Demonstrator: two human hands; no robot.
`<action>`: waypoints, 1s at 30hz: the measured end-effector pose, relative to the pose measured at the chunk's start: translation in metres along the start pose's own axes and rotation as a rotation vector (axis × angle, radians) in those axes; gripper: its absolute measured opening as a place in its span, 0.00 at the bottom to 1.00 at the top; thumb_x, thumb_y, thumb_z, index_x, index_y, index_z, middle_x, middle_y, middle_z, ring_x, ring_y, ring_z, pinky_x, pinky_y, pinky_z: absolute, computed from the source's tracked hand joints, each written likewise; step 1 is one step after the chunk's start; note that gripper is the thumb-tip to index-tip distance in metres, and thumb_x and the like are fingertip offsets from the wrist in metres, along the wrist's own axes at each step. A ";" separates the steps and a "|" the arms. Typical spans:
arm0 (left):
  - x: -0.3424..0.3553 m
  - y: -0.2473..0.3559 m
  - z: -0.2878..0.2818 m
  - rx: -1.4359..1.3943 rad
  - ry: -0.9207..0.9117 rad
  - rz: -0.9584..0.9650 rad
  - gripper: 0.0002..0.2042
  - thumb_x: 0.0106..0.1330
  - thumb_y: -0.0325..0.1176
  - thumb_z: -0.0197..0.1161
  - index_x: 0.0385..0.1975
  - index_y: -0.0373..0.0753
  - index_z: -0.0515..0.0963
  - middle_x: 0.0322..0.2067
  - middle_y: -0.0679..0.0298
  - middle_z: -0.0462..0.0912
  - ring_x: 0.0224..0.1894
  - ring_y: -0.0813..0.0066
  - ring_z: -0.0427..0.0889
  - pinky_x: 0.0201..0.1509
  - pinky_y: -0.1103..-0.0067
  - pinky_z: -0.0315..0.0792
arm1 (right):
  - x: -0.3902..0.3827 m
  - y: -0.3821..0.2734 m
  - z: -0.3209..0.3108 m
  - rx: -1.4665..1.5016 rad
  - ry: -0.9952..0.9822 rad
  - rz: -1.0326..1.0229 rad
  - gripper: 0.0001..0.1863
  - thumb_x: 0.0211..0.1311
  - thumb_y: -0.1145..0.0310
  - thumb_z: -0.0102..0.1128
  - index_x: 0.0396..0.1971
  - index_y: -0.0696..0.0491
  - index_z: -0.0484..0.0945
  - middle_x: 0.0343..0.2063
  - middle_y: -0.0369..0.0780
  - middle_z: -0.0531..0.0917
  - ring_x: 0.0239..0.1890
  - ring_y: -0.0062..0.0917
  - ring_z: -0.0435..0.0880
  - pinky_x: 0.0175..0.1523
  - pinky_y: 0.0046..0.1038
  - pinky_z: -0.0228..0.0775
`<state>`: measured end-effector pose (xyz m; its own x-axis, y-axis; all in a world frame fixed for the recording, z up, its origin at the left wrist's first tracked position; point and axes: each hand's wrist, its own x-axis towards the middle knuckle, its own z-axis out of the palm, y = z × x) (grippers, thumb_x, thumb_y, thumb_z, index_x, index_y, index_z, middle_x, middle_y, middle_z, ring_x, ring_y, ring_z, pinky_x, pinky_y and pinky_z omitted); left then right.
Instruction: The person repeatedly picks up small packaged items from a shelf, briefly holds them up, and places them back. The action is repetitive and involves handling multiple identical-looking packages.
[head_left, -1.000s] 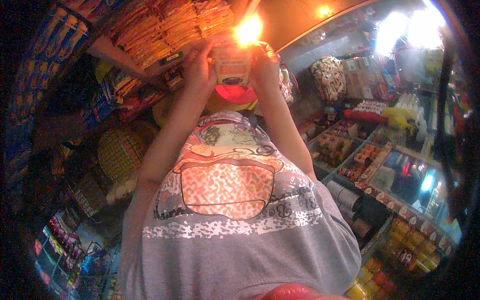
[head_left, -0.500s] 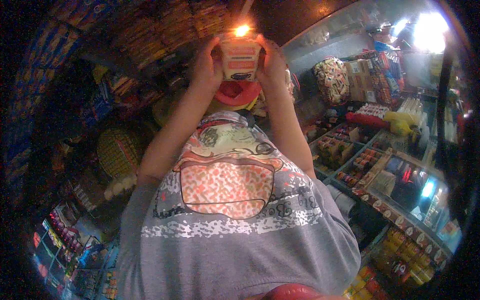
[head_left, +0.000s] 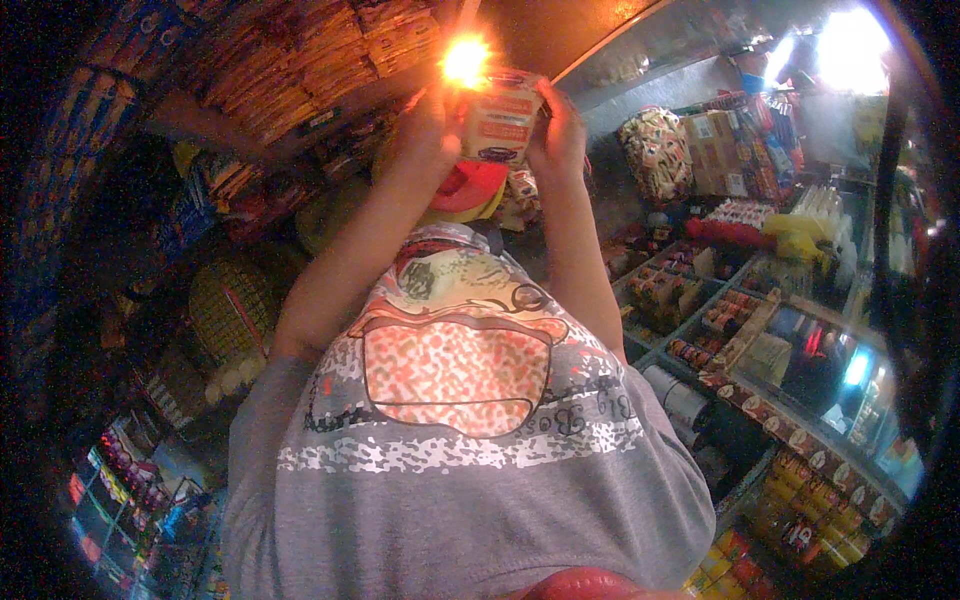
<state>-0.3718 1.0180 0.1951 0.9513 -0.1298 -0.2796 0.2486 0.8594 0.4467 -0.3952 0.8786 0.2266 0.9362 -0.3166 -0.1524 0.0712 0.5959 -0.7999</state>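
Raised in front of me at the top of the view is a small cream packet [head_left: 503, 122] with red printed bands and a dark oval mark near its bottom. My left hand [head_left: 432, 130] grips its left side, and my right hand [head_left: 560, 132] its right side, fingers partly hidden behind it. A glaring orange light [head_left: 465, 62] shines at the packet's upper left and washes out the left fingertips. Just below the packet sits a red bowl-shaped thing [head_left: 470, 186] above a yellow one [head_left: 473, 212].
To the right stands a glass-topped counter [head_left: 800, 345] with compartments of small packs. Behind it are a stuffed bag [head_left: 655, 150] and a cardboard box [head_left: 715, 150]. Hanging packets [head_left: 290, 60] line the upper left, and a round woven item [head_left: 232, 305] sits at left.
The packet and both hands have shifted slightly right, and the packet has tilted a little. The orange light shows larger and brighter, now at the packet's upper left.
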 end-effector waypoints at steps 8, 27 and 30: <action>0.014 0.009 -0.018 0.322 -0.155 0.158 0.11 0.56 0.35 0.58 0.37 0.38 0.72 0.34 0.63 0.77 0.36 0.74 0.77 0.41 0.78 0.74 | 0.010 0.013 0.007 0.056 -0.053 0.079 0.07 0.52 0.69 0.55 0.29 0.57 0.75 0.27 0.38 0.77 0.29 0.23 0.77 0.34 0.24 0.70; -0.006 0.043 -0.013 -0.031 0.057 0.055 0.15 0.59 0.38 0.56 0.43 0.38 0.71 0.41 0.59 0.76 0.44 0.67 0.74 0.51 0.69 0.67 | -0.008 0.018 0.051 0.051 -0.145 0.089 0.07 0.53 0.71 0.54 0.31 0.56 0.72 0.25 0.36 0.76 0.24 0.21 0.75 0.28 0.22 0.70; -0.012 0.055 -0.014 -0.139 -0.038 -0.119 0.14 0.58 0.37 0.56 0.41 0.38 0.72 0.39 0.61 0.77 0.41 0.68 0.75 0.47 0.70 0.70 | -0.002 0.028 0.050 -0.056 -0.153 0.055 0.08 0.53 0.68 0.56 0.31 0.56 0.72 0.23 0.35 0.76 0.22 0.20 0.74 0.26 0.22 0.69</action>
<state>-0.3724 1.0738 0.2113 0.9237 -0.2509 -0.2896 0.3344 0.8967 0.2899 -0.3779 0.9326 0.2338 0.9799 -0.1664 -0.1104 0.0031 0.5654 -0.8248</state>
